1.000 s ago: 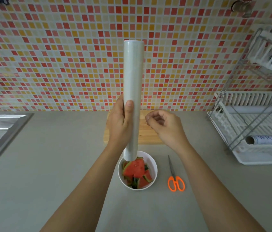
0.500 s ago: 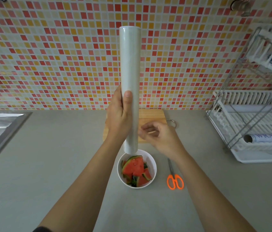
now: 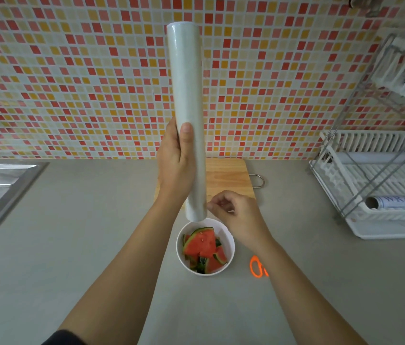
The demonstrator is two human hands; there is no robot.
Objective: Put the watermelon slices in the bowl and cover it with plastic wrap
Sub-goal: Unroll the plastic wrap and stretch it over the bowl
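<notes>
With red watermelon slices (image 3: 202, 247) already in the round white bowl (image 3: 230, 247), the left hand (image 3: 175, 168) clamps the upright clear plastic-wrap roll (image 3: 186, 95) while the right hand (image 3: 236, 215) pinches at its edge, covering undone.

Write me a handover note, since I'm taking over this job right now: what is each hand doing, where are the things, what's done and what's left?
Left hand: gripping the plastic wrap roll upright above the counter.
Right hand: fingertips at the roll's lower end, apparently feeling for the film edge; no film visibly pulled out.
Watermelon slices are in the white bowl, which is uncovered, just below the roll.
Scissors lie right of the bowl, partly hidden by the right forearm.
Done: slices in. Left: pull film, cut it, cover the bowl.
</notes>
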